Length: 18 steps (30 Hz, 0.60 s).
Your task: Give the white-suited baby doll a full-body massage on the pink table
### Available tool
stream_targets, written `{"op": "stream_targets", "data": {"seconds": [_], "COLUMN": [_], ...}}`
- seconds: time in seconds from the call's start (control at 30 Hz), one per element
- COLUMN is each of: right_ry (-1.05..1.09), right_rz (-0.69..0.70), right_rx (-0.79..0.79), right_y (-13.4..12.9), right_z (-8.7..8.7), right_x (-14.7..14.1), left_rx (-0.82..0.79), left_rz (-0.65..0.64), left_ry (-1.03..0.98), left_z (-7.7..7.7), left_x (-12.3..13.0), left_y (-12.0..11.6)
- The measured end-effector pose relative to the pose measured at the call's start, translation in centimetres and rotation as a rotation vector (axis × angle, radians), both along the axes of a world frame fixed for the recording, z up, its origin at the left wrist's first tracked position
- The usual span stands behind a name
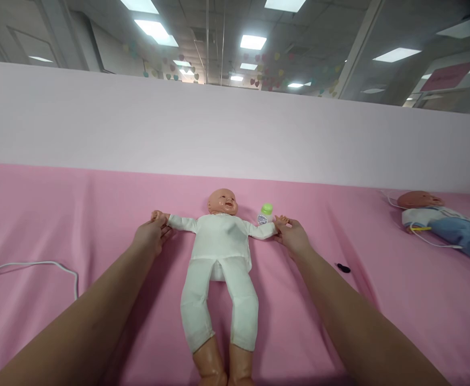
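A baby doll (pixel 222 236) in a white top and white trousers lies on its back on a pink cloth (pixel 299 305). Its head points toward the white wall and its bare feet toward me. Both its arms are stretched out sideways. My left hand (pixel 153 235) is closed around the doll's hand on the left side. On the other side, my right hand (pixel 293 236) grips the doll's other hand. Just beside that forearm stands a small bottle with a bright green cap (pixel 267 209).
A second doll (pixel 439 220) in blue and white clothing, with a thin tube, lies at the far right. A small black object (pixel 343 267) rests right of my right forearm. A white cable (pixel 42 263) runs along the left. Behind the cloth rises a white wall (pixel 218 134) with glass above.
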State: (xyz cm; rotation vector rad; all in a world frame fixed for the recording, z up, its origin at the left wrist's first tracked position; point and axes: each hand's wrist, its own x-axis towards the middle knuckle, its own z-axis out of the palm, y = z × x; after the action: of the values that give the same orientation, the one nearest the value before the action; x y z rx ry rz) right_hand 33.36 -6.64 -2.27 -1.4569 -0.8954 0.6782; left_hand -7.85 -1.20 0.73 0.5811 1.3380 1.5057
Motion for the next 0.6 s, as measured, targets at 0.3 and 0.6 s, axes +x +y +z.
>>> {"op": "stream_targets", "data": {"seconds": [0.3,0.6], "right_ry": [-0.485,-0.97], "right_rz": [0.154,0.463], "right_rx": [0.315,0.503], "right_y": [-4.3,-5.3], "right_z": [3.4,3.2], "right_x": [-5.9,-9.2], "left_rx": [0.303,0.567], "left_rz": [-0.166,-0.47], "left_ry": [0.825,1.418], "left_z": [3.3,2.8], "left_x": [4.3,7.3], "left_y": [-6.4,-7.8]}}
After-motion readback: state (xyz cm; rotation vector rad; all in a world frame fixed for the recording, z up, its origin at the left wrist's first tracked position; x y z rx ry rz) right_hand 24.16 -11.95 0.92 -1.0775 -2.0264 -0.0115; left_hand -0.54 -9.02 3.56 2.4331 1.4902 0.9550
